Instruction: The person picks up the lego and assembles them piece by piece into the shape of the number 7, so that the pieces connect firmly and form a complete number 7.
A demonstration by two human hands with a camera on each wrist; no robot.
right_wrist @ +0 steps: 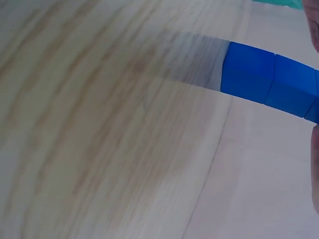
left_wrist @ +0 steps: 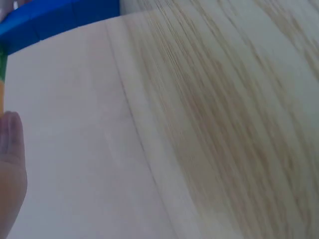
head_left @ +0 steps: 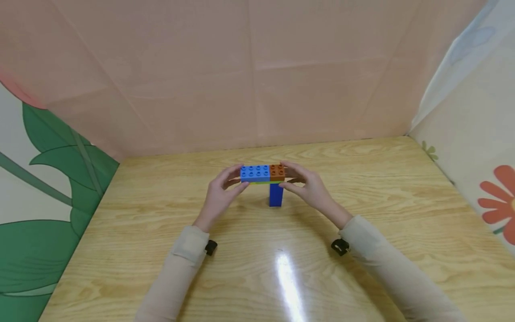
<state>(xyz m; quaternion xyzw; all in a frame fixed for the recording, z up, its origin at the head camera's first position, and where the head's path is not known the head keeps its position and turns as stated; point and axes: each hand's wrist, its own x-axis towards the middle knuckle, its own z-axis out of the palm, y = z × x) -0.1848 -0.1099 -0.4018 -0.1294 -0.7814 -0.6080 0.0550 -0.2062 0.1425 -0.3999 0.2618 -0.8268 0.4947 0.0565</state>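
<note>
A toy-brick build stands on the wooden table with a hand at each end of its top. Its upper layer is a light blue brick [head_left: 255,173] beside an orange-brown brick [head_left: 277,172], both with studs upward. A thin yellow-green layer [head_left: 259,182] shows beneath them. Under the right part is a dark blue column [head_left: 276,195] of stacked bricks; its base meets the tabletop in the right wrist view. The left hand [head_left: 220,190] pinches the light blue end between thumb and fingers. At the orange-brown end, the right hand [head_left: 311,188] pinches likewise. Fingers behind the build are partly hidden.
The wood-grain table [head_left: 241,277] reaches back to a pinkish cloth wall [head_left: 249,89]. Side panels carry printed green leaves [head_left: 48,179] and a red-petalled flower [head_left: 500,201]. Dark wrist devices [head_left: 340,246] hang at both cuffs. Glare lies on the table's front part.
</note>
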